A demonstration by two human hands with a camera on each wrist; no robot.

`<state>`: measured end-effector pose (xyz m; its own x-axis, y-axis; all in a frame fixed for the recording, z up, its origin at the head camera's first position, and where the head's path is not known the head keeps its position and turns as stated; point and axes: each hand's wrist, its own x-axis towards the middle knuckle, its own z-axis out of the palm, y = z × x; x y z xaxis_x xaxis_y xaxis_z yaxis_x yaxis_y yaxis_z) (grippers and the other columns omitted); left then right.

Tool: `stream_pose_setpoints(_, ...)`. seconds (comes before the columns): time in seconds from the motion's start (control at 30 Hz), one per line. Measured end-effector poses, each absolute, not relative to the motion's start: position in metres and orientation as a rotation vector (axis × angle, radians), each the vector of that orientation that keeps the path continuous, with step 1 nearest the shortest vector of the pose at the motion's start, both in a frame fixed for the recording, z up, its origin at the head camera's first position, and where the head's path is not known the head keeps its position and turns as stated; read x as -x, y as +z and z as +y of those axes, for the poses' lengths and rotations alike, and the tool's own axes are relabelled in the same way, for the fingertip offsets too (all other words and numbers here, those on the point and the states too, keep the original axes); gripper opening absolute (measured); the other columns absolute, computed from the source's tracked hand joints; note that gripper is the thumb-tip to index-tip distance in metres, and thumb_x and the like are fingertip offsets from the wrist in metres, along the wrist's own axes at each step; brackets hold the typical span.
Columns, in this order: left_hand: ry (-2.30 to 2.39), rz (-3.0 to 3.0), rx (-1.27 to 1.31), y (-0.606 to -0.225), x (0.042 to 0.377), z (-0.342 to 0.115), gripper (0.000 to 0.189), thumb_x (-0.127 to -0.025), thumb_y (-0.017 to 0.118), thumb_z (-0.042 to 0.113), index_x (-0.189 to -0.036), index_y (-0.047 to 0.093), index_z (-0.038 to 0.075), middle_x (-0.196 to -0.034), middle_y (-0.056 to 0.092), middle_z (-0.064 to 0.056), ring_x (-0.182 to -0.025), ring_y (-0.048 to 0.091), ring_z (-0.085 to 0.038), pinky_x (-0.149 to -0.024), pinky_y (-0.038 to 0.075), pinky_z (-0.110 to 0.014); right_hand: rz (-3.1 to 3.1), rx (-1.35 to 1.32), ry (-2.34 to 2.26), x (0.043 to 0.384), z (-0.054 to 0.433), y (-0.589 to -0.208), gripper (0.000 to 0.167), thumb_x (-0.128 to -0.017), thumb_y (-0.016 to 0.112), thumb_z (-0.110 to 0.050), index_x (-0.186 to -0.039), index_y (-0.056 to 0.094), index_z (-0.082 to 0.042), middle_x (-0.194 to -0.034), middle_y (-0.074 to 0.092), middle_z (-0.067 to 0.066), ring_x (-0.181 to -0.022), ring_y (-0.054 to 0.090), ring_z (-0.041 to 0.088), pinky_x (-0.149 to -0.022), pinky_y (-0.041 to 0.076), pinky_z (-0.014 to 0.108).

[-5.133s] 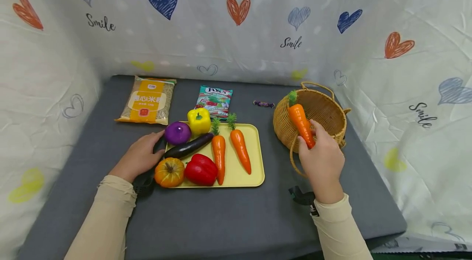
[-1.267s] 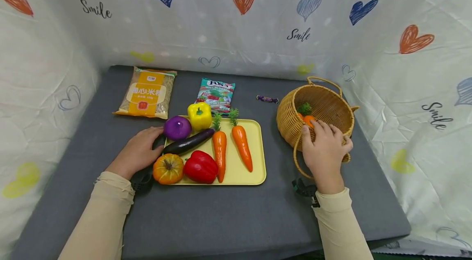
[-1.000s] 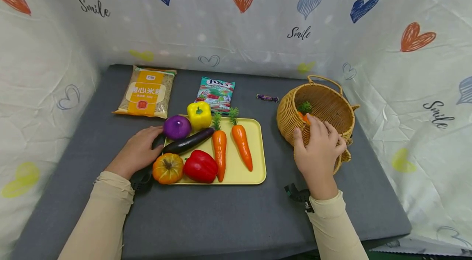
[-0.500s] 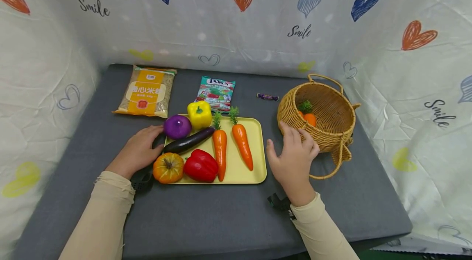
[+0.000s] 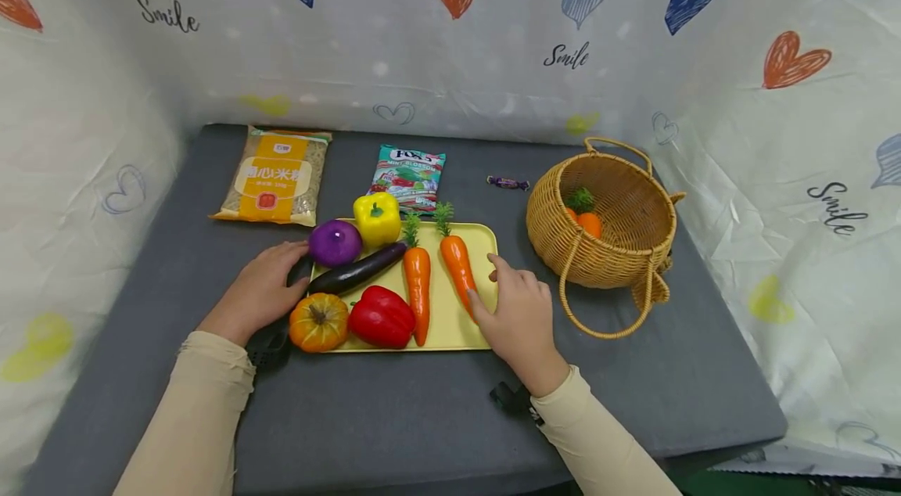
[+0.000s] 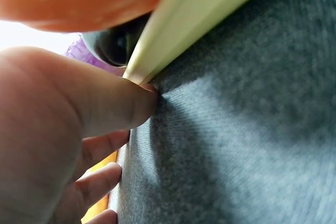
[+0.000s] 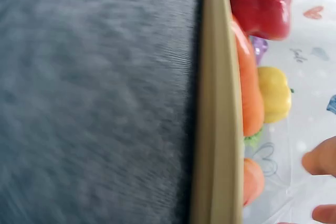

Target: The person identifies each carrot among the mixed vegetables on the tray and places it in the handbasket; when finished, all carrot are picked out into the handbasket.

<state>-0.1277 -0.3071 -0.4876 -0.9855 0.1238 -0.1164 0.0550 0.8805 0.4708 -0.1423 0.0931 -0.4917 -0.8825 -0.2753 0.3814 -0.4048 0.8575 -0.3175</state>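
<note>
My right hand (image 5: 517, 316) hovers over the right edge of the yellow tray (image 5: 450, 333), holding nothing. Its thumb is beside the lower end of the right-hand carrot (image 5: 457, 261); in the right wrist view fingertips (image 7: 321, 158) show above the tray's rim. My left hand (image 5: 256, 292) rests at the tray's left edge, thumb touching the rim in the left wrist view. On the tray lie another carrot (image 5: 418, 292), an eggplant (image 5: 359, 269), a purple onion (image 5: 335, 243), a small pumpkin (image 5: 319, 322), a red bell pepper (image 5: 382, 317) and a yellow bell pepper (image 5: 378, 221).
A wicker basket (image 5: 598, 269) stands at the right, its front handle hanging onto the table; orange carrots (image 5: 590, 225) with a green top lie inside. Behind the tray are a grain bag (image 5: 274, 179), a teal candy bag (image 5: 408, 179) and a wrapped candy (image 5: 507, 183). Printed cloth encloses the table.
My right hand lowered a carrot into the basket, let go, and moved left to the tray. The basket's front handle swung down. My left hand stayed at the tray's edge.
</note>
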Motion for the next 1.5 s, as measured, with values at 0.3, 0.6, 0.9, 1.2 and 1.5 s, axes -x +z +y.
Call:
stream_pose_setpoints(0.3,0.727,2.91,-0.105,-0.49,0.122,-0.309,0.063,-0.102,0.068,0.017,-0.156,0.046,-0.007,-0.159,0.044,-0.031,-0.15,0.032,-0.053,-0.12,0.025,-0.072,-2.941,-0.543,0.508,0.142,0.081,-0.497,0.064,-0.091,0.083,-0.049,-0.139,0.069,-0.009,-0.093,0.073,-0.002,-0.074,0.064,0.022,-0.068,0.056,0.044)
stream_pose_setpoints(0.6,0.69,2.918,-0.119,-0.487,0.127,-0.31,0.064,-0.102,0.068,0.019,-0.156,0.047,-0.006,-0.16,0.044,-0.03,-0.15,0.034,-0.051,-0.121,0.024,-0.07,-2.988,-0.542,0.461,0.14,0.076,-0.5,0.065,-0.087,0.088,-0.044,-0.139,0.068,-0.009,-0.085,0.069,-0.002,-0.071,0.063,0.02,-0.066,0.051,0.04)
stream_pose_setpoints(0.9,0.679,2.939,-0.109,-0.488,0.127,-0.308,0.06,-0.102,0.067,0.018,-0.154,0.05,-0.006,-0.16,0.046,-0.027,-0.15,0.035,-0.048,-0.123,0.025,-0.067,-2.914,-0.562,0.507,0.136,0.078,-0.499,0.054,-0.085,0.091,-0.035,-0.129,0.075,-0.009,-0.084,0.071,-0.001,-0.066,0.063,0.019,-0.062,0.051,0.041)
stream_pose_setpoints(1.2,0.663,2.952,-0.109,-0.488,0.13,-0.303,0.057,-0.103,0.067,0.018,-0.153,0.052,-0.006,-0.159,0.048,-0.024,-0.149,0.037,-0.046,-0.123,0.025,-0.066,-2.61,-0.639,0.658,0.137,0.09,-0.495,0.033,-0.083,0.092,-0.017,-0.113,0.083,-0.004,-0.087,0.077,0.01,-0.067,0.07,0.026,-0.059,0.06,0.045)
stream_pose_setpoints(1.5,0.647,2.958,-0.112,-0.487,0.127,-0.305,0.057,-0.102,0.067,0.018,-0.152,0.053,-0.007,-0.158,0.048,-0.024,-0.148,0.038,-0.047,-0.122,0.026,-0.067,-2.402,-0.664,0.735,0.137,0.095,-0.491,0.031,-0.082,0.09,-0.015,-0.11,0.084,-0.003,-0.092,0.079,0.011,-0.071,0.072,0.028,-0.061,0.062,0.045)
